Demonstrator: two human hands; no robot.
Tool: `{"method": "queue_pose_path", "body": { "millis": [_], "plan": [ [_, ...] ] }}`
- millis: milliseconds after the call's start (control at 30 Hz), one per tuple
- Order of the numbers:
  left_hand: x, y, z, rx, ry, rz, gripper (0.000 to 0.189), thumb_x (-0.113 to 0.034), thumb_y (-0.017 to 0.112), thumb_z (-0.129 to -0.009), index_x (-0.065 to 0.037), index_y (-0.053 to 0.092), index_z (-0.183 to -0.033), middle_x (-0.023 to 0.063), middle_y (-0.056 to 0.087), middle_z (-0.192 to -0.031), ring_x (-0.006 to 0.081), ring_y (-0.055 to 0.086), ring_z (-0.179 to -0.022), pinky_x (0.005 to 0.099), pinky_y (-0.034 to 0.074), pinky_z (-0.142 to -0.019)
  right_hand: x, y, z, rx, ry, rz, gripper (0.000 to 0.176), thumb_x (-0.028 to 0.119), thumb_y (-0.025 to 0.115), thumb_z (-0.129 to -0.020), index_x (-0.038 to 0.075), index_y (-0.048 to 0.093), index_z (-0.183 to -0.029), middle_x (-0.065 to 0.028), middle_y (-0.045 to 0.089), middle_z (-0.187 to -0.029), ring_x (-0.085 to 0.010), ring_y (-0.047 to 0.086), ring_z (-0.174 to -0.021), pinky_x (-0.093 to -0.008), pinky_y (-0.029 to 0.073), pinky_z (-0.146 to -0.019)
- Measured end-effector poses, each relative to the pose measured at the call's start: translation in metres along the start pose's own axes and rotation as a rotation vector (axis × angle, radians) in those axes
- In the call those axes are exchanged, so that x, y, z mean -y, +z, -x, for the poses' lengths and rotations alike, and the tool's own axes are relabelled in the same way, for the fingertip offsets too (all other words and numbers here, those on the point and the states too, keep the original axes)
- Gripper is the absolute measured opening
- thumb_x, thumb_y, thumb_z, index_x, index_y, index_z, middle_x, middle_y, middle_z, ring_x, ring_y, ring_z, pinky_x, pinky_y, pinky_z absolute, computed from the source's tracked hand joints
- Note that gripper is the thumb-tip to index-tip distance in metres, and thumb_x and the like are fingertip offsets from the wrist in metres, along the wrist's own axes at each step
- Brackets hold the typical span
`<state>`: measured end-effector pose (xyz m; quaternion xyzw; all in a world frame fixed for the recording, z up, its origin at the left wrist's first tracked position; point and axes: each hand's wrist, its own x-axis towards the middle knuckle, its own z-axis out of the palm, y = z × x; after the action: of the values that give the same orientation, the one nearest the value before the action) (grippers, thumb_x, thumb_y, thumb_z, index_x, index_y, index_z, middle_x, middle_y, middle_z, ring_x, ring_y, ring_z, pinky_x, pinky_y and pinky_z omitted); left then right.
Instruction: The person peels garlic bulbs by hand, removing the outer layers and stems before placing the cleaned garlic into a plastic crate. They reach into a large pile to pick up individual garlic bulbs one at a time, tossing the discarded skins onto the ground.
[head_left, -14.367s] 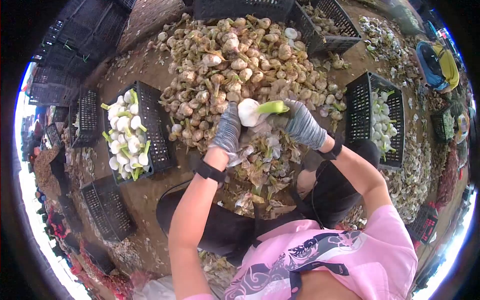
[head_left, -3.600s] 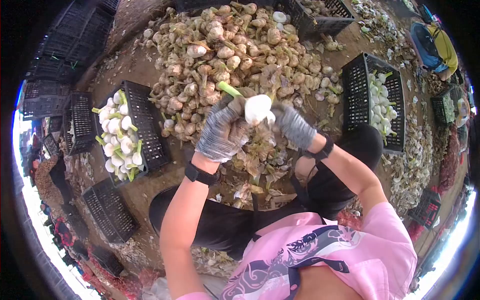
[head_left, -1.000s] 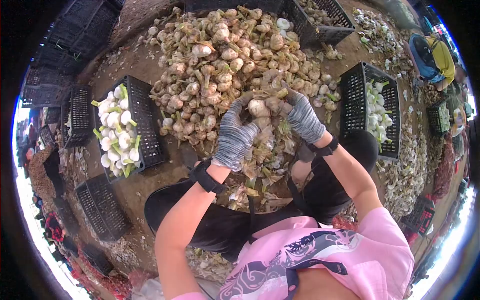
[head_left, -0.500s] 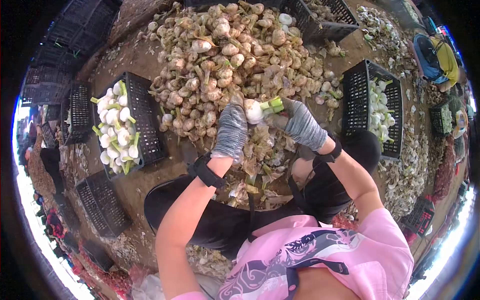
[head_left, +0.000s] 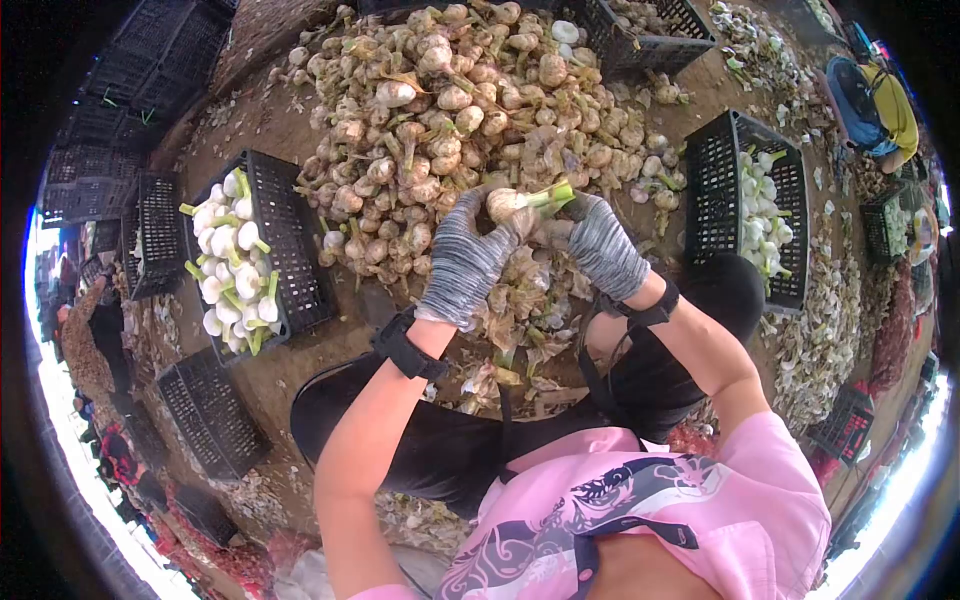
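Between my gloved hands is a garlic bulb [head_left: 506, 206] with a short green stem, its skin brownish on the side facing me. My left hand [head_left: 466, 258], in a grey knitted glove, is closed around the bulb from the left and below. My right hand [head_left: 606, 250], gloved the same way, has its fingers bent in at the stem end, thumb toward the bulb; its fingertips are partly hidden. Just beyond lies a large heap of unpeeled garlic [head_left: 410, 150]. Loose husks [head_left: 525, 300] lie below my hands.
To the left, a black crate [head_left: 292, 225] holds white trimmed garlic; another crate [head_left: 712, 190] with garlic stands at the right. An overturned-looking black crate [head_left: 208, 410] is lower left. A crate [head_left: 655, 50] stands behind the heap. A person in yellow [head_left: 890, 110] is at far right.
The bulb has turned from its white side to a browner side, its stem tilting up to the right. My left hand has rolled inward under it, and my right hand has shifted slightly.
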<state>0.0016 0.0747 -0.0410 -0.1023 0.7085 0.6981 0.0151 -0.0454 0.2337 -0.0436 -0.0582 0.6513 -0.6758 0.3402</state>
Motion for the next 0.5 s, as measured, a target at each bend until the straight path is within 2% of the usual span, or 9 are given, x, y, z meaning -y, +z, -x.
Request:
{"method": "queue_pose_path", "body": {
  "millis": [100,167,200,267,300,333,367,400,500],
  "plan": [
    [-0.002,0.001,0.003,-0.049,0.013,-0.175,0.029,-0.015,0.062,-0.08,0.001,0.053,-0.102,0.0079,0.058,-0.09,0.0129,0.054,-0.082,0.0254,0.046,-0.073,0.003,0.005,0.005,0.002,-0.107,0.093,0.023,0.004,0.058,-0.075,-0.002,0.057,-0.097,-0.0023,0.061,-0.081,-0.0059,0.051,-0.071,-0.0227,0.045,-0.065],
    [-0.008,0.001,0.004,-0.026,-0.167,0.074,0.03,-0.022,0.058,-0.083,0.001,0.053,-0.102,0.0084,0.059,-0.089,0.01,0.053,-0.08,0.025,0.045,-0.072,0.004,0.006,0.007,0.007,-0.085,0.158,0.024,0.002,0.057,-0.074,-0.002,0.057,-0.097,-0.002,0.061,-0.08,-0.0062,0.052,-0.071,-0.0228,0.045,-0.065],
    [0.0,-0.001,0.002,-0.025,-0.169,0.072,0.03,-0.022,0.058,-0.083,0.001,0.053,-0.102,0.0084,0.059,-0.089,0.01,0.053,-0.08,0.025,0.045,-0.072,0.006,0.01,0.008,-0.008,-0.097,0.131,0.024,0.002,0.057,-0.073,-0.002,0.058,-0.097,-0.0029,0.061,-0.08,-0.0064,0.052,-0.072,-0.0228,0.045,-0.065],
    [0.022,-0.009,-0.006,0.012,-0.183,0.275,0.031,-0.034,0.049,-0.087,-0.005,0.055,-0.093,0.0052,0.057,-0.071,0.0078,0.051,-0.058,0.0215,0.044,-0.052,0.008,0.006,0.009,0.012,-0.073,0.142,0.024,0.002,0.057,-0.073,-0.003,0.058,-0.097,-0.0034,0.061,-0.08,-0.0067,0.053,-0.072,-0.023,0.045,-0.065],
    [0.019,-0.014,-0.009,0.009,-0.184,0.273,0.031,-0.034,0.049,-0.087,-0.005,0.055,-0.093,0.0052,0.057,-0.071,0.0078,0.051,-0.058,0.0215,0.044,-0.052,0.01,0.005,0.009,0.036,-0.053,0.159,0.024,0.003,0.057,-0.073,-0.004,0.058,-0.097,-0.004,0.062,-0.08,-0.0071,0.054,-0.072,-0.0232,0.046,-0.065],
    [0.015,-0.02,-0.013,0.043,-0.451,0.422,0.032,-0.039,0.045,-0.087,-0.008,0.055,-0.087,0.0029,0.052,-0.063,0.0076,0.044,-0.047,0.0207,0.037,-0.043,0.013,0.006,0.011,0.065,0.064,-0.039,0.025,0.005,0.057,-0.074,-0.005,0.059,-0.096,-0.0048,0.062,-0.081,-0.0075,0.054,-0.072,-0.0232,0.046,-0.065],
    [0.011,-0.024,-0.014,0.077,-0.718,0.571,0.036,-0.044,0.041,-0.087,-0.012,0.055,-0.081,0.0007,0.048,-0.054,0.0074,0.038,-0.037,0.0198,0.03,-0.033,0.012,0.004,0.011,0.068,0.063,-0.04,0.025,0.005,0.057,-0.074,-0.005,0.059,-0.096,-0.0048,0.062,-0.081,-0.0075,0.054,-0.072,-0.0232,0.046,-0.065],
    [0.005,-0.027,-0.012,0.142,-0.789,0.613,0.039,-0.05,0.039,-0.086,-0.016,0.052,-0.073,-0.0018,0.04,-0.046,0.0087,0.026,-0.028,0.0213,0.016,-0.025,0.011,0.001,0.01,0.095,0.059,-0.04,0.025,0.007,0.058,-0.074,-0.005,0.059,-0.095,-0.005,0.062,-0.081,-0.0074,0.055,-0.073,-0.0233,0.046,-0.065],
    [0.005,-0.023,-0.016,0.144,-0.814,0.63,0.042,-0.053,0.039,-0.085,-0.016,0.053,-0.072,-0.0009,0.044,-0.05,0.008,0.031,-0.032,0.0215,0.022,-0.028,0.006,-0.001,0.01,0.123,0.028,-0.045,0.026,0.009,0.058,-0.074,-0.005,0.059,-0.096,-0.0057,0.062,-0.082,-0.0072,0.055,-0.074,-0.024,0.046,-0.067]
  ]
}}
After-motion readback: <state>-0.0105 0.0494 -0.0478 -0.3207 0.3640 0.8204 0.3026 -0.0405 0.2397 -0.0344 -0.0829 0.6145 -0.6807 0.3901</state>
